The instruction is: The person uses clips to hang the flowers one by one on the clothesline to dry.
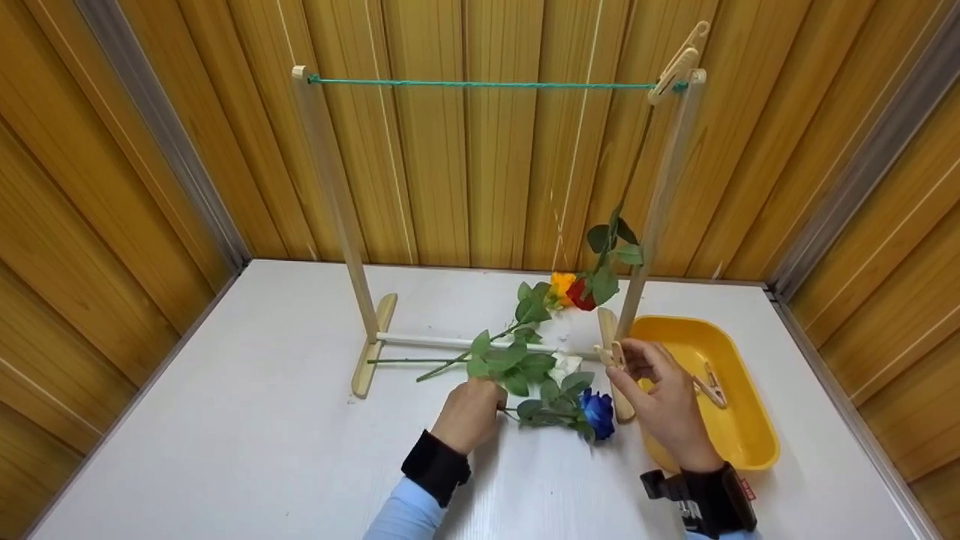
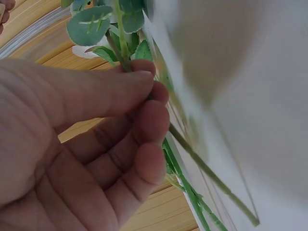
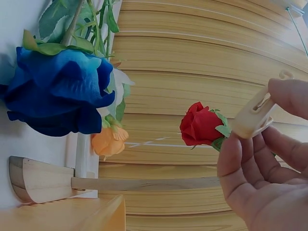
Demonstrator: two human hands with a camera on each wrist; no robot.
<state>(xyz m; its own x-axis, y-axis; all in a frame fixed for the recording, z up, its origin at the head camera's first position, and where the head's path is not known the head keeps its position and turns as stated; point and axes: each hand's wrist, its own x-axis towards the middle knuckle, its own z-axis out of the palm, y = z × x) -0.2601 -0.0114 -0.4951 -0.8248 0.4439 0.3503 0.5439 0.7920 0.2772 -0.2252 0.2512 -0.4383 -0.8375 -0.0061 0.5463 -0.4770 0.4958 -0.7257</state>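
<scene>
My left hand [image 1: 471, 414] pinches the green stem [image 2: 207, 168] of a blue rose [image 1: 597, 414] between thumb and fingers, low over the white table. The bloom [image 3: 60, 91] points to the right, toward my other hand. In my right hand [image 1: 664, 397] a beige clothespin [image 3: 252, 113] is held by the fingertips, near the rack's right foot. A red rose [image 1: 580, 294] hangs head down from the teal cord [image 1: 480, 84], its stem gripped by another clothespin [image 1: 675, 73]. Behind the blue rose lie a white rose [image 1: 565, 365] and an orange flower [image 1: 561, 289].
A wooden rack with a left post [image 1: 334, 202] and right post [image 1: 661, 202] carries the cord. At the right stands a yellow tray [image 1: 750, 442] holding more clothespins [image 1: 711, 388]. Wood-patterned walls [image 1: 465, 172] enclose the white table [image 1: 247, 435].
</scene>
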